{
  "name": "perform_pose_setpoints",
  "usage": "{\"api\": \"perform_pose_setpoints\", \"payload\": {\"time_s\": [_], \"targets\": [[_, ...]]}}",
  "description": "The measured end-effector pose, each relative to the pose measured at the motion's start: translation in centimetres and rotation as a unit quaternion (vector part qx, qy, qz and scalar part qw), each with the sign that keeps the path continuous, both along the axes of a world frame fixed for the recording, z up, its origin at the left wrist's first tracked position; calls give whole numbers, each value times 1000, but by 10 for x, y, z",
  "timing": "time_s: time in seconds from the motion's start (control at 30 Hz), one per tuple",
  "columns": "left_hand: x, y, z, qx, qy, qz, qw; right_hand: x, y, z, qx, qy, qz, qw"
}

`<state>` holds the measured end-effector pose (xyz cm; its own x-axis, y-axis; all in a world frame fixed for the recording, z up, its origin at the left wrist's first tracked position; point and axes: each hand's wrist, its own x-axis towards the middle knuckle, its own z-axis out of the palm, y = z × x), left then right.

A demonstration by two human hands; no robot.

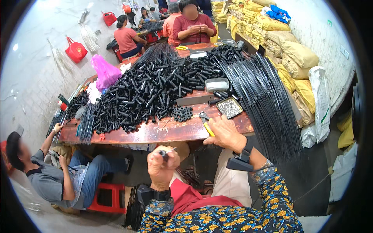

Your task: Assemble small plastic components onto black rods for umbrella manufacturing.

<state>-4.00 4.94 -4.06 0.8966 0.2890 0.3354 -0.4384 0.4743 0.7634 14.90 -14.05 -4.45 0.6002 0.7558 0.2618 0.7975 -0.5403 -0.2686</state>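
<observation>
Fingers of our left hand (163, 167) pinch a small dark piece with a thin metal tip (166, 153), held off the table (171, 136) on our side of the metal tray (236, 115) and to its left. Those of our right hand (224, 134) curl over the yellow-handled pliers (208, 128), just nearer to us than the tray; whether they are lifted clear we cannot tell. By our judgement the piece in hand is mid-work and plenty remains: loose black tubes (151, 89) heap up left of the tray, a patch of black rings (182, 113) lies nearer it on that side, and long black strips (264, 101) fan out to its right. Which of these are finished, we cannot say. As for containers, the tray holds many small silvery bits. Behind it stands a clear plastic box (217, 90), its contents too pale to make out. Far left of the tray bulges a pink bag (105, 73), and beyond it to the right we see stacked yellow sacks (274, 24); what both hold is hidden.
</observation>
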Motion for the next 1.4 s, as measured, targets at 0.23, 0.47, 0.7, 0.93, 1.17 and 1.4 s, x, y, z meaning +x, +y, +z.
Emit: {"api": "perform_pose_setpoints", "payload": {"time_s": [0.23, 0.47, 0.7, 0.93, 1.17, 1.4], "targets": [[-29, 26, 1, 97, 8, 40, 994, 21, 7, -46, -94, -31, -71, 993], [-40, 23, 17, 204, 17, 63, 977, 22, 21, -52, -59, 3, -143, 988], [-21, 14, -1, 86, 50, 92, 991, -30, -9, -11, 237, 544, 15, 805], [-1, -15, 2, 72, 139, 147, 977, -91, -8, 21, 142, 137, 132, 971], [-9, -29, 5, 39, 198, 152, 967, -97, 14, 21, 139, 6, 116, 983], [-13, -28, 0, 58, 178, 145, 971, -96, 17, 16, 148, -39, 113, 982]]}}
